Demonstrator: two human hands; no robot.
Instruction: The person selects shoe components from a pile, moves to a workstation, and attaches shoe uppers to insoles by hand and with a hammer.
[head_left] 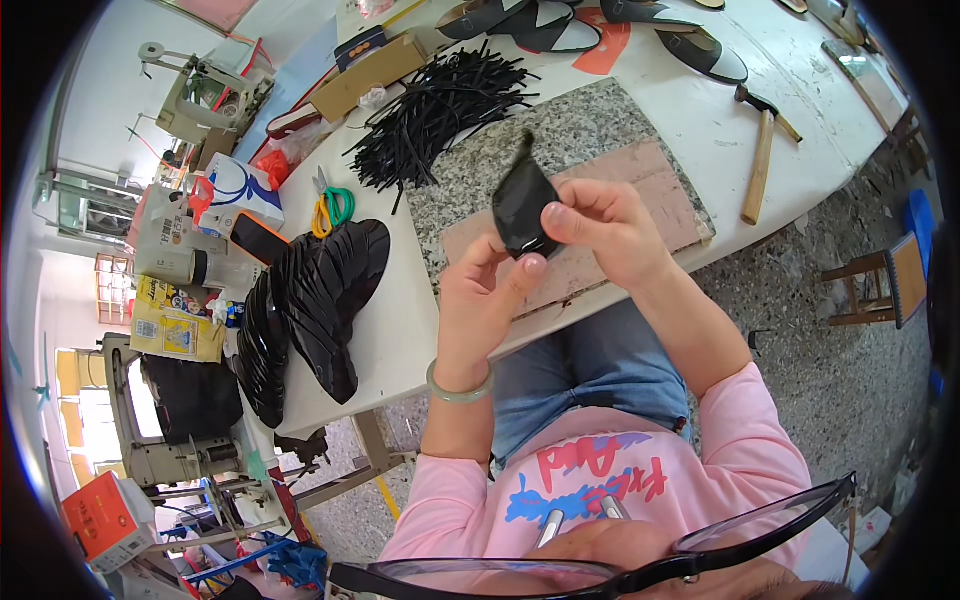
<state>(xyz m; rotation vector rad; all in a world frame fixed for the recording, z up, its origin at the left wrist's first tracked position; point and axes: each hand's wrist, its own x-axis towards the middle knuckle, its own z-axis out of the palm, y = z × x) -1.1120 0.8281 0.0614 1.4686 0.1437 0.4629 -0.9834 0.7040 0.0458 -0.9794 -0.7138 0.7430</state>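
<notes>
A glossy black leather piece [522, 205], narrow at its upper end, is held up between my two hands. My left hand [482, 300] pinches its lower edge between thumb and fingers. At the lower right edge, my right hand [612, 228] grips it with the thumb on top. Below the piece lie a pink board [640, 185] and a speckled stone slab [560, 120]. To the left, rows of similar glossy black pieces [320, 285] overlap on the white table [400, 350]. A heap of thin black strips [440, 115] rests beyond the slab.
Green-and-orange-handled scissors [333, 210] and a phone [259, 238] lie at the left. A wooden-handled hammer [759, 170] is on the right side of the table. Black shoes [700, 52] stand along the far edge. A sewing machine [170, 400] is at the far left, a wooden stool [870, 285] at the right.
</notes>
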